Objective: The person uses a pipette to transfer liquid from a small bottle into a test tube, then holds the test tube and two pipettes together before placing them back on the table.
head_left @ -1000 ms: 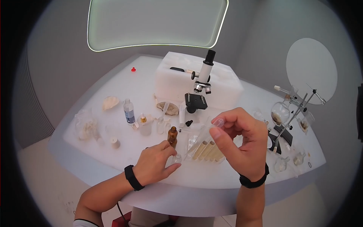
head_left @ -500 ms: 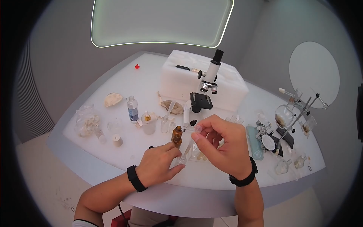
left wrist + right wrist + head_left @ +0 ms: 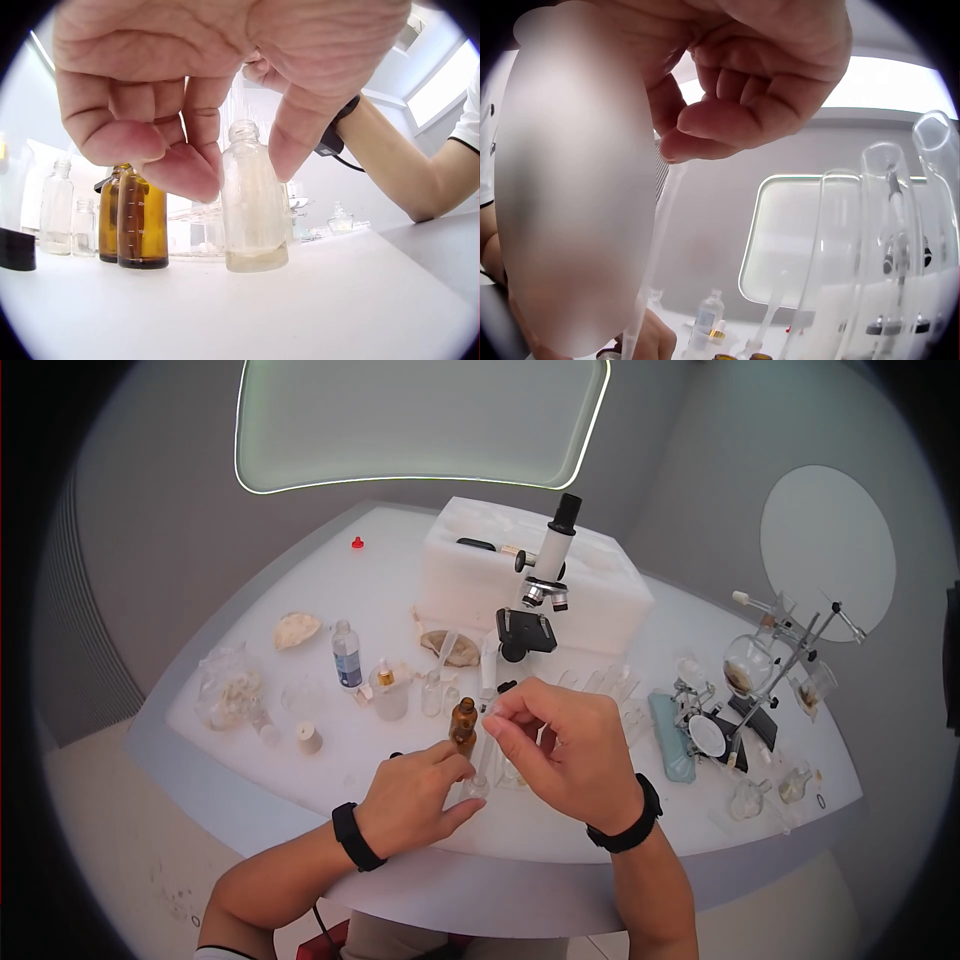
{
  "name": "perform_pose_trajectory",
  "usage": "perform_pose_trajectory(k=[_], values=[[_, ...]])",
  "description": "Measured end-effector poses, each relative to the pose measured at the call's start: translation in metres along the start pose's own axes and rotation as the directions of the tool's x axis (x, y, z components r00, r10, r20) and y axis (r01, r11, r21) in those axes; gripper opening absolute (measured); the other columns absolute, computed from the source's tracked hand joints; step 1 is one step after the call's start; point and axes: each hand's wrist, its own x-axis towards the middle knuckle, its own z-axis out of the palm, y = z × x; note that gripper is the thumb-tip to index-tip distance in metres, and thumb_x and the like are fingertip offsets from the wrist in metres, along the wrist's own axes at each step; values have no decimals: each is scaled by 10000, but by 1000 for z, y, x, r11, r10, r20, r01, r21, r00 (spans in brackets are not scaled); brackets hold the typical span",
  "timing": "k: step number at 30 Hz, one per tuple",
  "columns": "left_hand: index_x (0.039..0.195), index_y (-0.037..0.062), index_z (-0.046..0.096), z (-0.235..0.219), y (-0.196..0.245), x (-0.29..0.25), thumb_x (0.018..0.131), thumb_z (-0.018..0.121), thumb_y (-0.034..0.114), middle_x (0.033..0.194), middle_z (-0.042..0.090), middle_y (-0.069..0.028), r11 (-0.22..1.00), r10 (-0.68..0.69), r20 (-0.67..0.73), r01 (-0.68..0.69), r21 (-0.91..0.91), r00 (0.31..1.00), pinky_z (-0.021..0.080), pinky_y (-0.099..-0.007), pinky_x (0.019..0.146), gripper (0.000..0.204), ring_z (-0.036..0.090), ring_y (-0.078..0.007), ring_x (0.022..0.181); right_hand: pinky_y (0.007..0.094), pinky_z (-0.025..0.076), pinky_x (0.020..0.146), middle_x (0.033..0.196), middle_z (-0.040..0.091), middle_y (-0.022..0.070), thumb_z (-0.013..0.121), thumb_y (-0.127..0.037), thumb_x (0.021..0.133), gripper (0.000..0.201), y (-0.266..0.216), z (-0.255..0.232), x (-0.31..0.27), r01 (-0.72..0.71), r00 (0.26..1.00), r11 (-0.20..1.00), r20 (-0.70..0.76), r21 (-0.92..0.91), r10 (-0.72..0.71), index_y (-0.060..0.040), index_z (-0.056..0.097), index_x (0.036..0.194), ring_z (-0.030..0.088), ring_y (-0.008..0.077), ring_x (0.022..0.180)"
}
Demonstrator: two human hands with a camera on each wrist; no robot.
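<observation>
The left hand [image 3: 408, 800] rests near the table's [image 3: 300, 590] front edge, its thumb and fingers [image 3: 180, 161] curled round the neck of a small clear bottle [image 3: 253, 206] that stands upright on the white surface; a thin layer of pale liquid lies at the bottle's bottom. Just beyond the fingers stands an amber bottle [image 3: 141, 219], close beside the clear one but apart from it, with more small clear vials [image 3: 56, 206] farther out on that side. Toward the wrist side the tabletop lies open up to the edge.

The right hand [image 3: 565, 750] hangs just above and beside the left, thumb and forefinger pinching the top of a clear plastic pipette [image 3: 654, 262], whose stem runs down toward the mouth of the small clear bottle. Whether its tip is inside, I cannot tell. Beside this hand stand glass test tubes [image 3: 885, 247], close together, and beyond it the microscope [image 3: 535, 585].
</observation>
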Motion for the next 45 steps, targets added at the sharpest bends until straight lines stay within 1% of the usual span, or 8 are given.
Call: perform_pose_trajectory(k=[5,11,13,17,19,29,38,45], values=[[918,69,628,0,0,0,803,774,278,893,623,-50,999,35,-28,-34,25,999,502,-325,599,280,649,-187,674,192,438,515,705,651,12,687,-49,876,73,-2,-32,-3,-76,982,987,-160,143,99,-10,634,909,581,40,578],[930,69,639,-2,3,1,799,777,277,897,625,-51,999,29,1,-29,36,1000,499,-316,597,282,649,-185,673,179,429,531,778,639,18,681,-101,906,106,-9,-91,-17,-26,824,956,-535,292,186,-12,628,927,562,36,632],[937,65,653,-4,5,1,815,748,270,923,623,-68,999,-37,44,38,-20,998,508,-366,645,257,644,-261,768,181,418,516,767,637,8,676,-127,913,117,-1,-106,-21,-42,779,965,-596,260,195,-19,631,930,563,37,625],[937,67,651,-4,7,3,811,753,268,899,636,-60,1000,-29,46,29,0,999,507,-352,637,258,649,-236,739,178,409,514,758,635,2,682,-127,911,118,10,-115,-21,-31,760,960,-617,277,202,-22,632,931,562,35,627],[926,64,649,-3,7,3,787,786,271,864,644,-54,1000,-18,14,18,1,1000,505,-314,590,284,656,-185,682,179,426,530,759,636,0,690,-125,908,119,11,-110,-19,-61,791,946,-563,320,241,-23,630,928,571,35,641],[957,62,641,-2,8,3,814,755,264,878,645,-60,1000,-7,26,7,9,1000,513,-346,641,272,666,-207,727,164,397,544,743,630,-15,687,-105,911,120,27,-81,-10,-94,882,939,-410,331,233,-5,626,888,509,5,619],[968,68,628,-4,6,1,819,751,257,915,635,-63,1000,5,24,-5,-15,1000,514,-349,646,271,671,-210,749,233,379,487,585,574,32,697,-126,862,157,37,-64,-6,-215,959,975,-180,46,220,5,622,819,476,70,497],[966,72,634,-3,6,2,800,777,266,893,644,-62,1000,13,22,-13,10,1000,515,-326,624,292,670,-194,734,248,427,513,600,600,62,679,-118,875,163,34,-63,-5,-213,961,977,-182,-5,208,21,624,811,536,103,509]])
